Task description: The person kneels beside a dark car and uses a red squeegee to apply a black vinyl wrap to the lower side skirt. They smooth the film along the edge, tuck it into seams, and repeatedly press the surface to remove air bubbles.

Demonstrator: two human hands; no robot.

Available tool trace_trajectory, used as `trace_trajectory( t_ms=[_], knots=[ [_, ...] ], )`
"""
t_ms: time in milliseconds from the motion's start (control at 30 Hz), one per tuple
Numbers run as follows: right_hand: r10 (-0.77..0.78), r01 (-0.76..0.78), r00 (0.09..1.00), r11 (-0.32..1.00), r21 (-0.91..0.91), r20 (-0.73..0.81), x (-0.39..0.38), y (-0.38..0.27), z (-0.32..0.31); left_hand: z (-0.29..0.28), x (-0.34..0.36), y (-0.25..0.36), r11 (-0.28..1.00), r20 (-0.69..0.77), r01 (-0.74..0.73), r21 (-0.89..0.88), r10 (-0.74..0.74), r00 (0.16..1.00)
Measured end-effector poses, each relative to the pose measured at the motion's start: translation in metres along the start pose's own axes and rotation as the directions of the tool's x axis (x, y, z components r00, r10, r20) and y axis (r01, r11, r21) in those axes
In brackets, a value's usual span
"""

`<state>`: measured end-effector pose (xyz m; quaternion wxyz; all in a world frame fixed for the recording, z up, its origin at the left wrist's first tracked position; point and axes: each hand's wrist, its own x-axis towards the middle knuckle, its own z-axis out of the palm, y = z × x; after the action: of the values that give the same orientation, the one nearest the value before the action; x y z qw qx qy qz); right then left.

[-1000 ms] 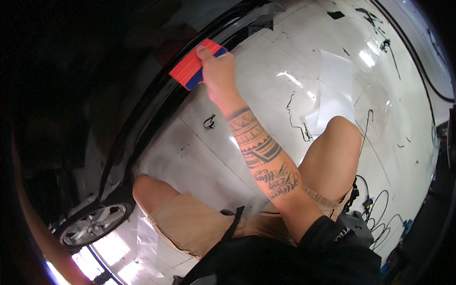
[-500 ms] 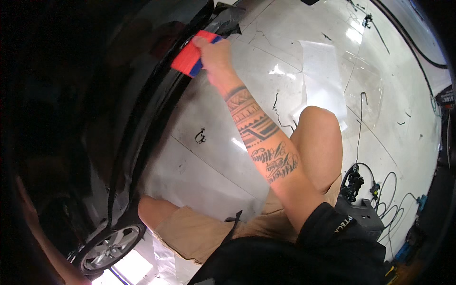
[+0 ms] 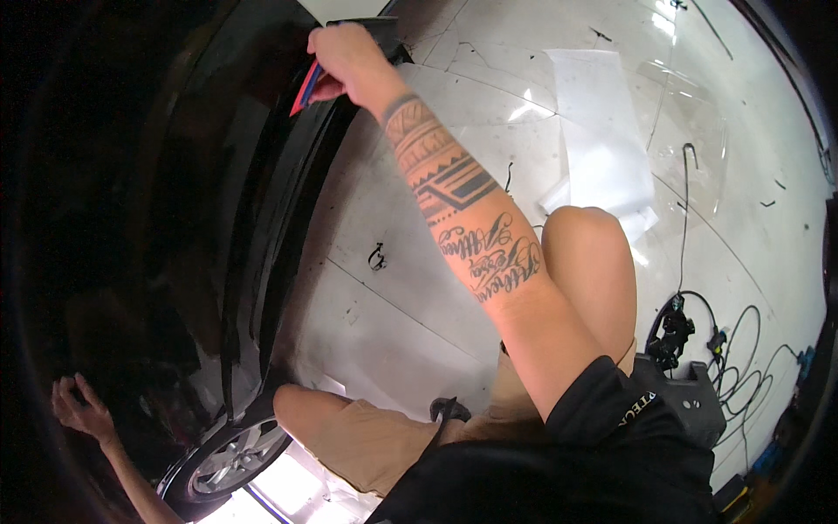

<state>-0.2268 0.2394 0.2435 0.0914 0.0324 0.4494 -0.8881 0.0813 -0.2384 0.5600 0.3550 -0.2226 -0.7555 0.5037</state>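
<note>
My right hand grips a red and blue squeegee, seen edge-on against the black car body, near the top of a long dark trim strip. A dark, loose-looking flap of material shows just beyond that hand. At the far left, my left hand has its fingers bent but apart, by the glossy panel, with nothing visible in them; whether it touches the surface is unclear.
Below the car body is a wheel. White sheeting lies on the tiled floor beside a clear sheet. To my right are a hooked rod, black equipment, coiled cables and a dark stool-like object. My bent legs frame the lower middle.
My right hand has moved up and left along the car, turning the squeegee from face-up to edge-on. My left hand has come into view at the far left, fingers apart.
</note>
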Motion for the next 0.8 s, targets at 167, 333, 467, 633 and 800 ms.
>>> trace_trajectory(
  t_ms=[167, 333, 467, 633, 800],
  knots=[
    [-0.199, 0.299, 0.946, 0.841, -0.450, 0.257, 0.037, -0.021, -0.017, -0.003, 0.090, 0.119, 0.956, 0.125, -0.069, -0.286, 0.109, 0.986],
    [-0.327, 0.625, 0.771, 0.555, -0.550, 0.546, 0.048, -0.048, -0.064, 0.014, 0.225, 0.300, 0.816, 0.046, -0.245, -0.524, 0.315, 0.948],
    [-0.147, 0.222, 0.936, 0.951, -0.214, 0.319, 0.045, -0.048, -0.053, 0.035, 0.290, 0.362, 0.899, 0.186, -0.122, -0.421, 0.217, 0.958],
    [-0.327, 0.401, 0.906, 0.868, -0.293, 0.270, 0.026, -0.051, -0.094, 0.057, 0.324, 0.377, 0.926, 0.054, -0.164, -0.340, 0.194, 0.980],
    [-0.346, 0.344, 0.938, 0.930, -0.126, 0.009, 0.002, -0.016, -0.103, 0.060, 0.328, 0.381, 0.935, 0.019, -0.162, -0.317, 0.177, 0.984]
  ],
)
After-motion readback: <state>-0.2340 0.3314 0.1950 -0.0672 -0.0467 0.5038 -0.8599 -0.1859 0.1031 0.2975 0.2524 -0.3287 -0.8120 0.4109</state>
